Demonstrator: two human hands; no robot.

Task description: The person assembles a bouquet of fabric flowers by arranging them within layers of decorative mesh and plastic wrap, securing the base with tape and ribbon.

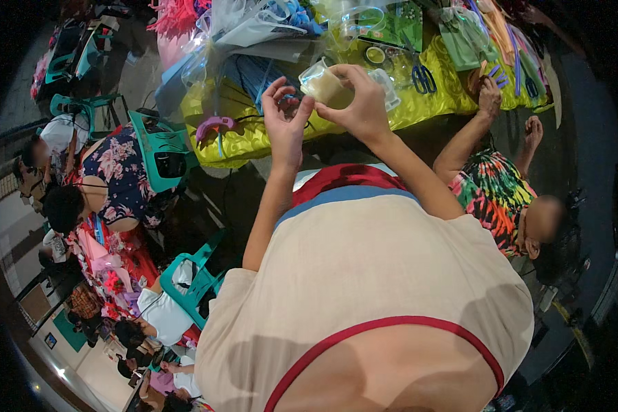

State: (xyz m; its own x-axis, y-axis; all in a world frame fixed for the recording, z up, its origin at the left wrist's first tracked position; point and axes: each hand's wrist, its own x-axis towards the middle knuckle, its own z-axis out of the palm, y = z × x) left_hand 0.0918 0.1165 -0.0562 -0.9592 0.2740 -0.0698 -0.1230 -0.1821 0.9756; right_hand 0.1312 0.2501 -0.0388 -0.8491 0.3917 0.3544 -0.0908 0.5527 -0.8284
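Over the near edge of the table, my right hand [357, 104] is closed on a shiny, cream-coloured translucent roll [322, 82] that looks like wide clear tape. Its thumb and fingers curve around the roll's right side. My left hand [285, 113] is raised just to the left, fingers apart and loosely curled. Its thumb tip comes close to the right thumb by the roll's lower edge; whether it touches the roll I cannot tell. A clear plastic item [391, 96] lies partly hidden behind my right hand.
The yellow tablecloth [247, 141] carries a purple glue gun [215, 126], dark blue-handled scissors [424, 79], a small tape roll [375, 55] and sheer wrapping material [254, 34]. At right, a co-worker's hand [489, 96] reaches to the table. Green chairs [159, 147] and seated people are at left.
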